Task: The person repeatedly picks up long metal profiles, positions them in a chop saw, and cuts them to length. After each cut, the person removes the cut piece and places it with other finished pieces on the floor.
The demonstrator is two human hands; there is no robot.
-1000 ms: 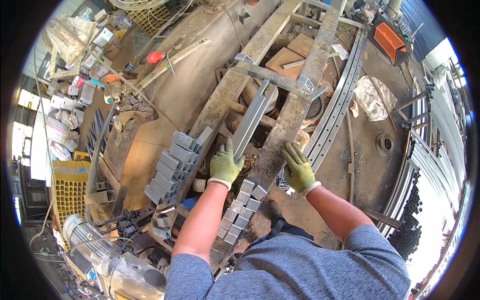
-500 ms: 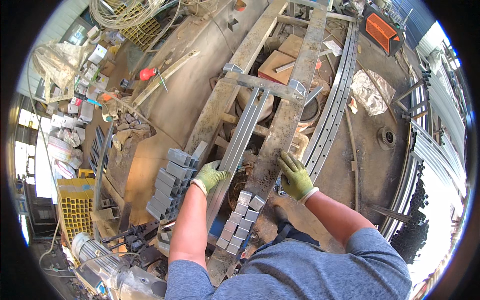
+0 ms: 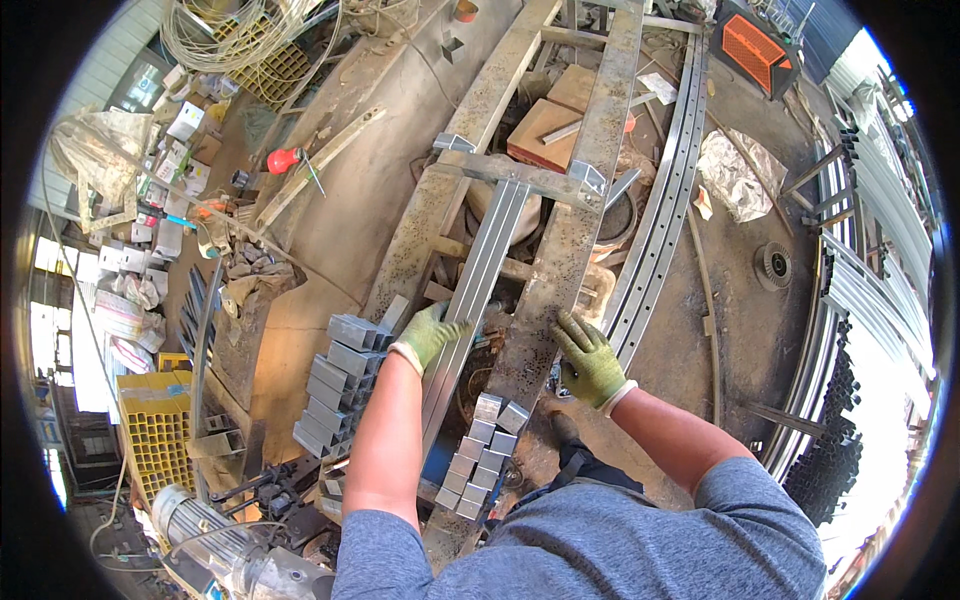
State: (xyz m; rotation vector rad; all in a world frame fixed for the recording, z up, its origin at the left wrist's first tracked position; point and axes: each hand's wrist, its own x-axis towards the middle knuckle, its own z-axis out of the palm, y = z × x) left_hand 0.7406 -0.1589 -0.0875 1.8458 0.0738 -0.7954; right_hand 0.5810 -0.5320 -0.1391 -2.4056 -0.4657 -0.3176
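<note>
My left hand point(image 3: 430, 338), in a yellow-green glove, is closed over the long silver metal tubes point(image 3: 485, 250), its fingers reaching across their top. These lie side by side lengthwise between two beams, their far ends at a steel crosspiece point(image 3: 520, 176). My right hand point(image 3: 592, 362), gloved alike, rests with fingers apart on the right rusty steel beam point(image 3: 535, 320) and holds nothing. Short cut square tubes point(image 3: 340, 385) are stacked left of my left forearm. More short silver pieces point(image 3: 480, 455) sit in rows on the right beam, near my body.
Long punched steel rails point(image 3: 660, 230) run along the right. Beyond them lie a crumpled sheet point(image 3: 745, 175) and a round gear-like part point(image 3: 772, 266). A motor point(image 3: 205, 530) and bundled yellow tubes point(image 3: 155, 430) stand at lower left. A red-headed tool point(image 3: 284, 160) lies at upper left.
The gap at the far end of the long tubes has closed, so they now lie together. My left hand has moved slightly forward and farther over them; my right hand has barely moved.
</note>
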